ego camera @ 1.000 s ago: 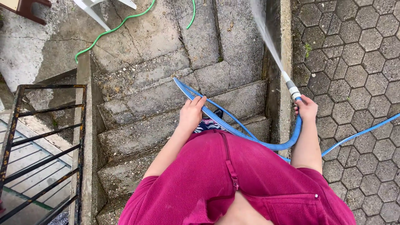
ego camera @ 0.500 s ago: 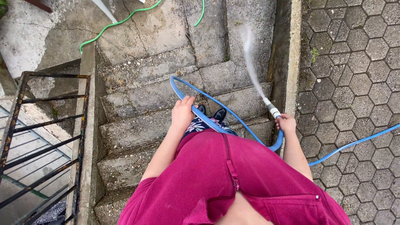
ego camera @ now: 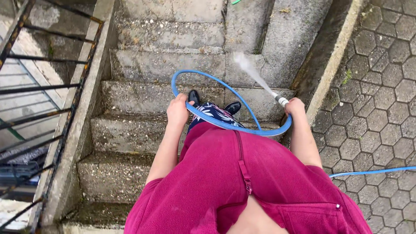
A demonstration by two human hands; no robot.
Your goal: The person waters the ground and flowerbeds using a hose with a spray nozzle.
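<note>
A blue garden hose loops in front of me over the concrete steps. My left hand grips the loop at its left side. My right hand is closed on the hose end just behind the grey and white nozzle. A jet of water shoots from the nozzle up and to the left onto a step. I wear a magenta fleece jacket, patterned trousers and dark shoes.
A rusty black metal railing on a concrete kerb runs down the left side of the steps. A raised concrete border separates the stairs from hexagonal paving on the right, where more blue hose trails.
The view tilted down and toward the stairs. My right hand swung the nozzle left, so the jet moved from the right border onto the steps. The green hose left the view.
</note>
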